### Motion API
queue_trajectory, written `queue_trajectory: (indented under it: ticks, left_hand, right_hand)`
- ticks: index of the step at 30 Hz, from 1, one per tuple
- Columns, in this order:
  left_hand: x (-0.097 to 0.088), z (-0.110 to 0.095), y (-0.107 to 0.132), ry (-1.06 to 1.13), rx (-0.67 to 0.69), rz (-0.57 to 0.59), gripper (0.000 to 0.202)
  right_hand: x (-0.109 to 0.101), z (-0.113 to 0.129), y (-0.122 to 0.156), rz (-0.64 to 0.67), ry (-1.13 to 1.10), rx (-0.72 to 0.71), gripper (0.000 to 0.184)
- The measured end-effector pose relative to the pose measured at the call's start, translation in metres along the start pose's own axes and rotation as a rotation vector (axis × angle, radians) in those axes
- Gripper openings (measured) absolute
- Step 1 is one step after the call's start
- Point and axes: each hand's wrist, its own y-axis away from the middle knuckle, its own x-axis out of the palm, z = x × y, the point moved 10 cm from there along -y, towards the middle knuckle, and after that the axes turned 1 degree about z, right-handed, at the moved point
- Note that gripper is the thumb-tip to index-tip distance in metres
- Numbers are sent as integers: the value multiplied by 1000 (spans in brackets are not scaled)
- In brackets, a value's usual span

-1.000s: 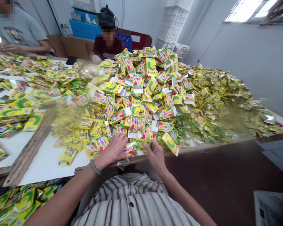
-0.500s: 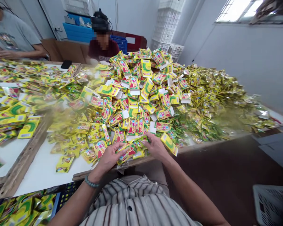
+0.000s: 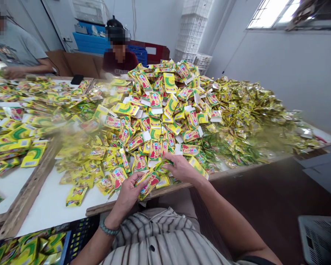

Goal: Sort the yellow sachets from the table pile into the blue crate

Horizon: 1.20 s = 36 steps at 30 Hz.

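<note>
Workshop: heaped cartons [image 3: 155, 100], stacked crates [image 3: 191, 33], long worktable [image 3: 51, 187].

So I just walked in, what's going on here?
A person's left hand holds a yellow box at the edge of the table. The right hand pinches what looks like a small packet at the box's far end. A heap of boxes lies ahead, with a pile of packets to its right.

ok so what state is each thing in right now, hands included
left hand: gripping the held box
right hand: pinching a green-yellow packet
held box: tilted; open or shut at its far end, can't tell
piled boxes: heaped, several open at one end
sachets: loosely heaped
phone: lying flat
white crates: stacked
bracelet: worn
</note>
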Motion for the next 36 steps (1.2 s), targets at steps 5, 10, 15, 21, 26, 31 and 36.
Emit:
queue_trajectory:
  ticks: [5, 10, 15, 21, 26, 31, 36]
  left_hand:
    - [1, 2, 2, 51, -18, -3, 37]
    - [1, 12, 5, 254, -93, -27, 36]
    - [15, 18, 12, 483, -208, 31, 34]
    - [16, 14, 15, 557, -223, 23, 38]
    - [7, 13, 13, 422, -147, -32, 40]
    - [2, 8, 9, 353, -84, -37, 43]
    - [6, 12, 12, 446, -188, -19, 46]
  right_hand:
    - [4, 5, -2, 37, -127, -11, 7]
    - [6, -4, -3, 59, -262, -41, 9]
    - [3, 2, -2, 129, -212, -74, 10]
    - [-1, 13, -7, 169, -242, -113, 10]
    - [1, 18, -13, 66, -49, -64, 10]
    - [0, 23, -9, -217, -82, -64, 9]
    - [15, 25, 2, -229, -136, -120, 14]
